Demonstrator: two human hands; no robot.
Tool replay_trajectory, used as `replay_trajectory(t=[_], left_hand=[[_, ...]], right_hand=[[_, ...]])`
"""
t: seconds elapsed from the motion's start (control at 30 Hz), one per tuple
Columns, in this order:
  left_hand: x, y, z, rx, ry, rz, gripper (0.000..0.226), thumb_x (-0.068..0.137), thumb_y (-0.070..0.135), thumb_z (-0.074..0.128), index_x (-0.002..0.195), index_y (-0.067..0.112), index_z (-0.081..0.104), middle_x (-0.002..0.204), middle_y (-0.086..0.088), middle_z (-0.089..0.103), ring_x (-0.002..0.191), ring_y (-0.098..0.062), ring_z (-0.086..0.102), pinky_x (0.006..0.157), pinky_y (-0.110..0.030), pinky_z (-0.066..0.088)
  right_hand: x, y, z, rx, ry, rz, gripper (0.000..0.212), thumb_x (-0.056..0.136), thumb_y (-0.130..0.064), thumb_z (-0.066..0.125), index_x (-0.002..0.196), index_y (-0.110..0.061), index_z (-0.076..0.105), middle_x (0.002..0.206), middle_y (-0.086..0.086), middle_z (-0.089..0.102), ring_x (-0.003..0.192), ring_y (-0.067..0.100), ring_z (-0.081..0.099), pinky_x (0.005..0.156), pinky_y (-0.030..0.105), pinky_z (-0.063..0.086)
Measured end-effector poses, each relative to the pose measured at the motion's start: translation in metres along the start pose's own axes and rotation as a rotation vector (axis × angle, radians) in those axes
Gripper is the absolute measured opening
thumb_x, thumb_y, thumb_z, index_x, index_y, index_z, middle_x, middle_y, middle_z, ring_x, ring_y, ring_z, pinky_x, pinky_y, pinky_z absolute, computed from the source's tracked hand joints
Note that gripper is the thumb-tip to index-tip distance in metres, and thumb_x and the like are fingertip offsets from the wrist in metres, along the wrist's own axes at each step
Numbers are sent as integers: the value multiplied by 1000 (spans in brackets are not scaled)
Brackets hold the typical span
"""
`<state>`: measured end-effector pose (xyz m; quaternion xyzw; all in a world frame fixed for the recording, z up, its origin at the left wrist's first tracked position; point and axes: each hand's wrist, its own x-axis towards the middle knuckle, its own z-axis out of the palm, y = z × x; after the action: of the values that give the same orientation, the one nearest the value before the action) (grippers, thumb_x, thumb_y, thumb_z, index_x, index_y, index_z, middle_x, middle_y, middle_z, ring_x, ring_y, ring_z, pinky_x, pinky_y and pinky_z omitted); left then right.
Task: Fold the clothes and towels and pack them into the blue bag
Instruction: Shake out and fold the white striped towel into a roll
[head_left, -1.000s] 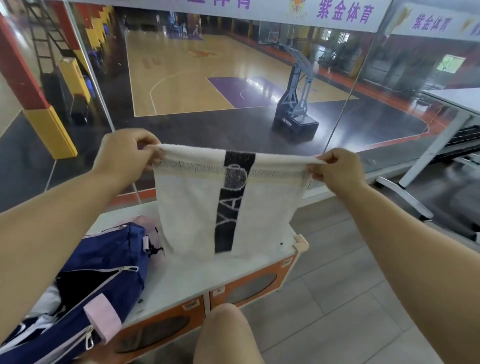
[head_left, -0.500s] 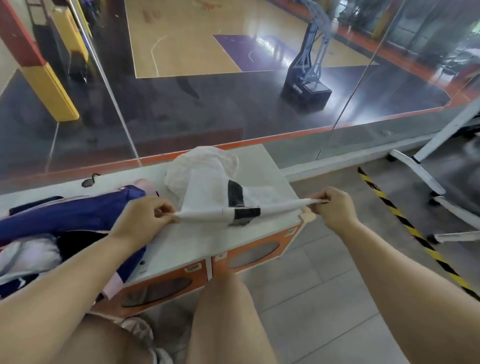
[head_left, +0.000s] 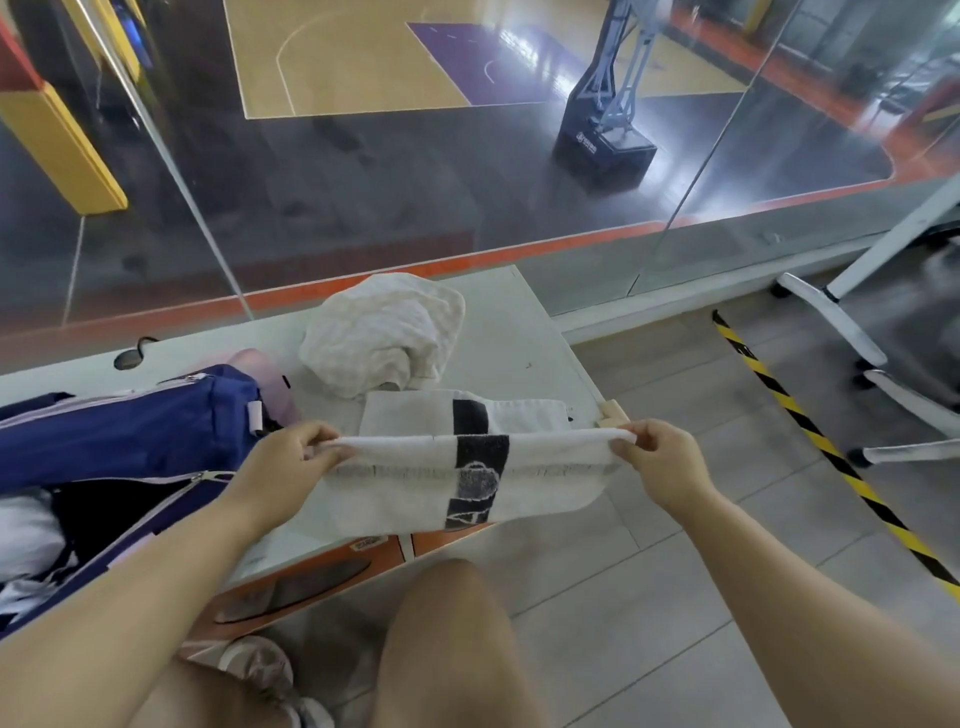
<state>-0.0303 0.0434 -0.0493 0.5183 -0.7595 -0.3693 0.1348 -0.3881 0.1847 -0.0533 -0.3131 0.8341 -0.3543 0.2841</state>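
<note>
Left grip (head_left: 291, 457) and right grip (head_left: 660, 465) each pinched one end of a raised fold in the towel (head_left: 415, 493) (fingers curled tight); its far half lay on the tabletop (head_left: 519, 332). The bag (head_left: 130, 431) sat open just left, a crumpled cloth (head_left: 384, 332) behind the towel.

**What lies where**

On the left end of the counter (head_left: 519, 332) lies the bag (head_left: 130, 431), with clothing (head_left: 26, 535) inside it. To its right, at the back, sits a crumpled towel (head_left: 384, 332) — in front of it a second towel (head_left: 415, 478) spans the near edge, between the left hand (head_left: 291, 457) and the right hand (head_left: 660, 462).
</note>
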Motion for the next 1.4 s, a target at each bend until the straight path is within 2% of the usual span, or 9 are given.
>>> replay_trajectory(t=[0.13, 0.37, 0.5, 0.63, 0.8, 1.0, 1.2, 1.3, 1.4], left_hand=[[36, -5, 4, -35, 37, -68, 11, 89, 29, 59, 81, 23, 62, 77, -2, 66, 72, -23, 61, 70, -43, 51], [104, -16, 21, 9, 138, -101, 12, 87, 31, 62, 91, 19, 62, 79, -1, 67, 67, -19, 62, 71, -39, 52], [124, -28, 37, -136, 124, -226, 34, 83, 28, 68, 113, 16, 58, 98, 2, 63, 90, -17, 61, 86, -34, 48], [105, -43, 63, -138, 25, -311, 44, 79, 24, 74, 117, 17, 53, 100, 3, 60, 92, -16, 59, 81, -29, 44], [76, -64, 81, -131, 19, -435, 37, 73, 22, 78, 104, 19, 57, 95, -1, 68, 88, -21, 65, 80, -43, 54], [55, -56, 89, 14, -24, -477, 31, 80, 34, 71, 98, 14, 57, 88, 2, 62, 67, -5, 51, 52, -19, 33], [51, -48, 89, -12, -76, -555, 27, 80, 36, 70, 89, 12, 62, 79, 0, 63, 68, -12, 55, 51, -25, 35], [50, -51, 88, -97, -85, -549, 29, 80, 33, 71, 98, 11, 66, 83, 2, 67, 73, -13, 60, 55, -25, 39], [49, -46, 87, -159, -51, -512, 22, 82, 27, 69, 96, 12, 63, 82, 3, 66, 71, -10, 58, 54, -23, 38]], right_hand=[[33, -6, 18, 36, 33, 27, 7, 86, -13, 66, 92, -17, 64, 92, 4, 67, 84, 23, 64, 78, 41, 55], [98, -5, 56, -57, 119, 35, 21, 88, -18, 64, 107, -10, 61, 98, 3, 64, 89, 20, 60, 73, 29, 48], [118, 6, 78, -105, 119, 111, 35, 89, -20, 62, 123, -13, 53, 112, 0, 63, 99, 21, 59, 94, 39, 46], [104, 22, 96, -186, -2, 215, 55, 86, -24, 68, 133, -8, 44, 120, 5, 54, 110, 26, 55, 96, 38, 44], [75, 49, 105, -253, -28, 265, 60, 77, -40, 73, 121, -8, 49, 114, 8, 54, 101, 27, 56, 85, 44, 50], [54, 57, 100, -240, -45, 282, 38, 79, -36, 73, 93, -15, 46, 98, 3, 54, 83, 20, 55, 67, 34, 46], [46, 63, 100, -285, -107, 398, 39, 81, -39, 71, 91, -11, 46, 91, 5, 53, 77, 19, 54, 59, 33, 43], [46, 63, 100, -290, -91, 356, 31, 83, -32, 70, 75, -12, 47, 77, 2, 53, 70, 18, 52, 56, 30, 41], [45, 62, 98, -312, -37, 306, 27, 83, -29, 68, 75, -16, 46, 76, -1, 54, 69, 16, 50, 53, 27, 34]])
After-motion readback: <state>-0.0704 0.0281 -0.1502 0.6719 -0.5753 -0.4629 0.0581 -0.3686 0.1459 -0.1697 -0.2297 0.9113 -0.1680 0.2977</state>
